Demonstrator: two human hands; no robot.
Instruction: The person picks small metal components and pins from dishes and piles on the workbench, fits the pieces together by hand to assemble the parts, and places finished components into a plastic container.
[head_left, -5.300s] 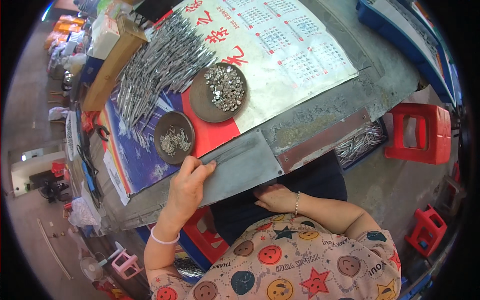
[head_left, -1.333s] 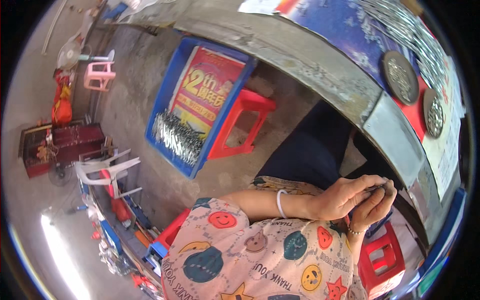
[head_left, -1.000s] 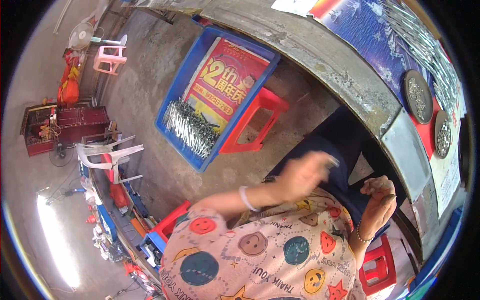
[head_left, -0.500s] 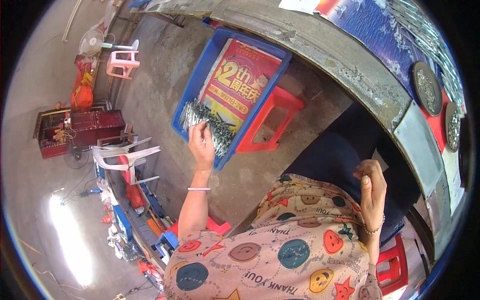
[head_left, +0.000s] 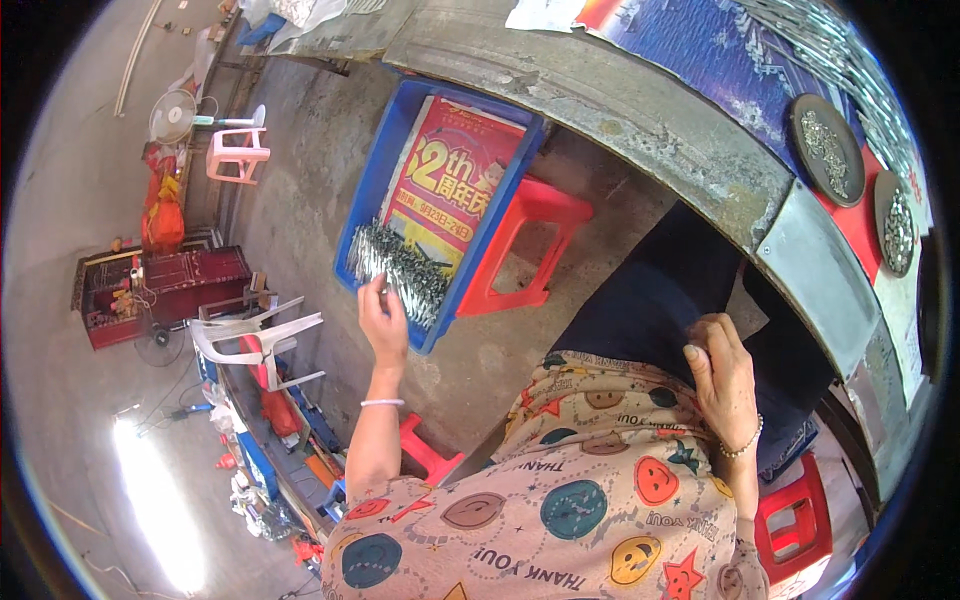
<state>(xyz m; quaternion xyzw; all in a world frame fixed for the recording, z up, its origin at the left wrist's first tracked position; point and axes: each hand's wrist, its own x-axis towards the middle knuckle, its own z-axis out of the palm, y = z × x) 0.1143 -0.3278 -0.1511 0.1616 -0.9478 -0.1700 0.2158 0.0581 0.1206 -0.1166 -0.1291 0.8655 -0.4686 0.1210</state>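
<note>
A heap of thin silvery metal rods with dark ends (head_left: pixel 408 268) lies in the near end of a blue plastic tray (head_left: pixel 463 285). At the heap's near edge is my left hand (head_left: pixel 383 325), its fingers bent together; whatever is between the fingertips is too small to make out. A red and yellow printed sheet (head_left: pixel 455 160) lines the rest of the tray. Over my lap, my right hand (head_left: pixel 728 385) is closed, fingers curled and the thumb alongside them. Its palm side is turned away, hiding anything inside.
A red plastic stool (head_left: pixel 530 240) stands under the tray. The grey worktable (head_left: pixel 640 130) curves along the right, bearing two round dishes of small metal parts, a near one (head_left: pixel 828 150) and another (head_left: pixel 897 225), plus loose metal rods (head_left: pixel 850 70). A white chair (head_left: pixel 260 340) stands at left.
The whole view has shifted slightly. My left hand has drawn back a little from the rods toward me. My right hand has turned, with its knuckles now more to the front.
</note>
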